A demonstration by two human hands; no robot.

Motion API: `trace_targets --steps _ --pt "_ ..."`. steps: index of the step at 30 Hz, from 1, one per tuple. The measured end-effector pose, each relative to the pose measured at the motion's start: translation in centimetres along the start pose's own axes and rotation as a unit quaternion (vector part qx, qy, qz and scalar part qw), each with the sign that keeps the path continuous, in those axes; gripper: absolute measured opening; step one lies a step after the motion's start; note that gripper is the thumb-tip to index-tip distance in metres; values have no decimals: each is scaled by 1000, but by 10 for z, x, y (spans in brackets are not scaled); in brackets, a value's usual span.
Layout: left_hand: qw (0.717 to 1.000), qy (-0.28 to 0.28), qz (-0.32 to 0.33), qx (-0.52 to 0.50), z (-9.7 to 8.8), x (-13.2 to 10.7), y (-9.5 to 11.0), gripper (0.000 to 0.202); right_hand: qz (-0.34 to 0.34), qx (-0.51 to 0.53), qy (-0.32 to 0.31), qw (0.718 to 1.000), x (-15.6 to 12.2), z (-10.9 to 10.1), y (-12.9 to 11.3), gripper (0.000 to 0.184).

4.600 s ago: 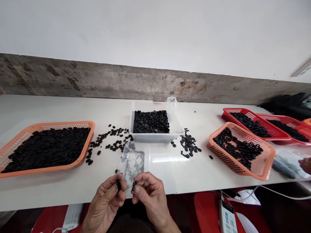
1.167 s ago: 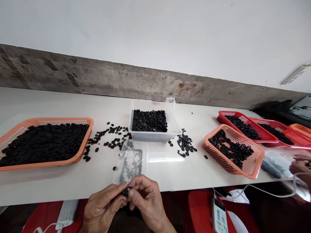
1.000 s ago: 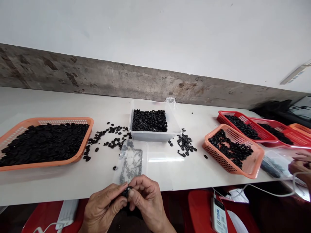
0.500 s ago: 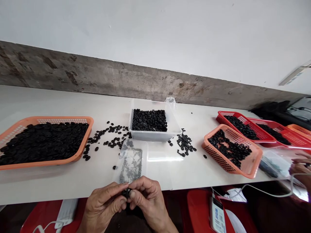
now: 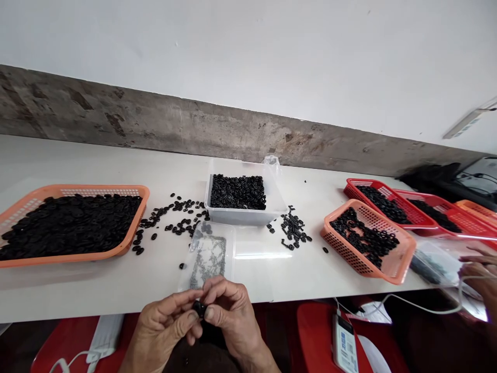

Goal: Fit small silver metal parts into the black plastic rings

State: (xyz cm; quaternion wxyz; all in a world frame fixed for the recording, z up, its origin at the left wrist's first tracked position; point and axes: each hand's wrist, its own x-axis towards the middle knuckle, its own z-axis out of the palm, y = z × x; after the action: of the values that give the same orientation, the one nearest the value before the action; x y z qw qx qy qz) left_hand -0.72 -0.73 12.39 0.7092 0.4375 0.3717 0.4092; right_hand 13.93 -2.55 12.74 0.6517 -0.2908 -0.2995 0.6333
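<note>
Between my two hands, at the table's front edge, is a small black plastic part [image 5: 199,309]. My left hand [image 5: 165,324] pinches it from the left with thumb and forefinger. From the right, the thumb and fingers of my right hand [image 5: 233,316] close on the same part. Just beyond my fingers lies a shallow clear tray [image 5: 232,248] holding many tiny metal pieces [image 5: 209,259]. Behind it stands a translucent bin [image 5: 240,216] with a heap of small black parts [image 5: 237,191]. Loose black oval pieces [image 5: 184,226] are scattered left of the tray.
An orange basket [image 5: 112,254] full of black ovals stands left. Right are a smaller orange basket [image 5: 330,238], a red basket [image 5: 419,226] and a loose black pile [image 5: 295,228]. At far right, another person's hand [image 5: 481,269] is near a cable [image 5: 423,312]. A power bank [image 5: 345,342] lies below.
The black part has turned slightly between my fingers and shows more of its glossy face. Both hands have shifted a little to the left. The other person's hand stays by its tray.
</note>
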Motion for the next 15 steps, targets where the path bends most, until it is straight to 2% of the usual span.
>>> trace_targets --steps 2,4,8,15 --pt "997 10 -63 -44 4 0 2 16 15 6 1 1000 0 -3 2 17" --pt "994 3 -93 -64 7 1 5 17 40 32 -10 999 0 -6 4 19" --pt "991 -31 -114 -67 10 3 10 23 62 63 -30 996 1 -9 7 22" --pt "987 -61 -137 -55 11 2 6 29 70 37 -25 997 -3 -11 8 35"
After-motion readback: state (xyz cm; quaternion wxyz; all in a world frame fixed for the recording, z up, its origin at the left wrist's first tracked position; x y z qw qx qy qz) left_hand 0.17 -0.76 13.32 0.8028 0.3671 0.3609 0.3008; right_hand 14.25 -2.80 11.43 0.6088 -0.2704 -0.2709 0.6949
